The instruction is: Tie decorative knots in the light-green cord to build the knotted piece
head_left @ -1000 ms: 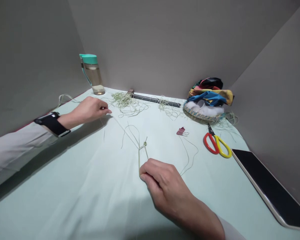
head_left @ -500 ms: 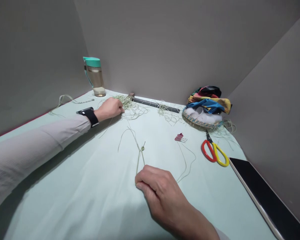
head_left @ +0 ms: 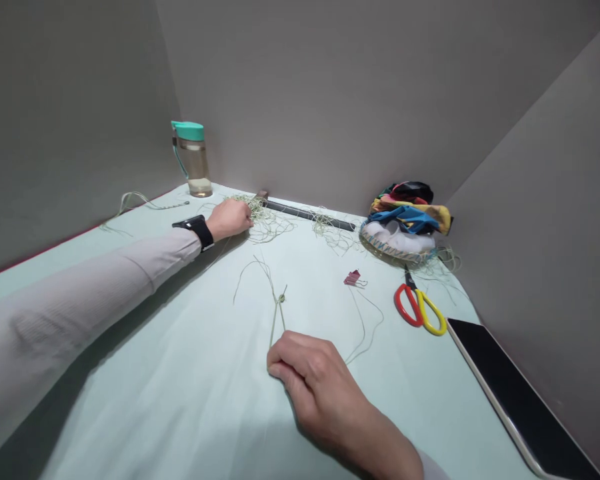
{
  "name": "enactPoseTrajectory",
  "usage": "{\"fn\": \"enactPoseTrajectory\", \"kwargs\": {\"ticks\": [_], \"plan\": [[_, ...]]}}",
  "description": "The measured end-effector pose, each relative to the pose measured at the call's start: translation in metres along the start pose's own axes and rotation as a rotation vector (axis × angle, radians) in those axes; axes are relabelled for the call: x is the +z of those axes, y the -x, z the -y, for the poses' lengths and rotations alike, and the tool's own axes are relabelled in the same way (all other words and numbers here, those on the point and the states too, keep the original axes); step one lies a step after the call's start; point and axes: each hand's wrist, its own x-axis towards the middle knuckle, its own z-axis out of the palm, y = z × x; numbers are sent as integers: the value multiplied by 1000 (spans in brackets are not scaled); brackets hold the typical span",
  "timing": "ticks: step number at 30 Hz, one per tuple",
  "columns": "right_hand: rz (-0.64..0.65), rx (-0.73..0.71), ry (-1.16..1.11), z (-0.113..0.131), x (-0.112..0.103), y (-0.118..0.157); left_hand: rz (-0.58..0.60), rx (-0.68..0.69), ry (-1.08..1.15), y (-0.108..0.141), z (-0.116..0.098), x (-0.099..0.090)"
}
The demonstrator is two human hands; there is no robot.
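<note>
My left hand (head_left: 231, 219) reaches far forward, its fingers closed at the edge of a tangle of thin green cord (head_left: 269, 227); whatever the fingertips hold is too small to tell. Near the front middle, my right hand (head_left: 313, 373) pinches the lower end of a looped green cord (head_left: 272, 325). Two strands run up from those fingers to a small knot (head_left: 281, 299), and loose cord ends lie beyond it on the pale cloth.
A bottle with a teal lid (head_left: 196, 163) stands at back left, a dark rod (head_left: 310, 215) behind the cords. Rightward are a binder clip (head_left: 353, 278), scissors (head_left: 420, 310), a basket of cloths (head_left: 405, 248) and a tablet (head_left: 515, 393). Walls rise behind.
The view has shifted slightly. My left hand has moved a little to the right along the cord tangle. My right hand still pinches the looped cord.
</note>
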Motion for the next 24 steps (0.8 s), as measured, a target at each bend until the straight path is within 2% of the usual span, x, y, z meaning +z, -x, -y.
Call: {"fn": "enactPoseTrajectory", "kwargs": {"ticks": [4,8,15,20,22,24], "plan": [[8,-41,29,0,-1,-2,-10,-19,20,5,-1,-1],[-1,-67,72,-1,-1,-1,3,-2,25,18,5,-11],[-22,-94,91,-3,1,-2,30,-17,10,48,49,-56],[-40,-94,97,-2,1,-3,9,-16,54,84,70,-83],[-44,-93,102,-1,1,-3,37,27,86,102,74,-90],[-49,-93,104,-2,1,-3,118,91,110,122,77,-96]]}}
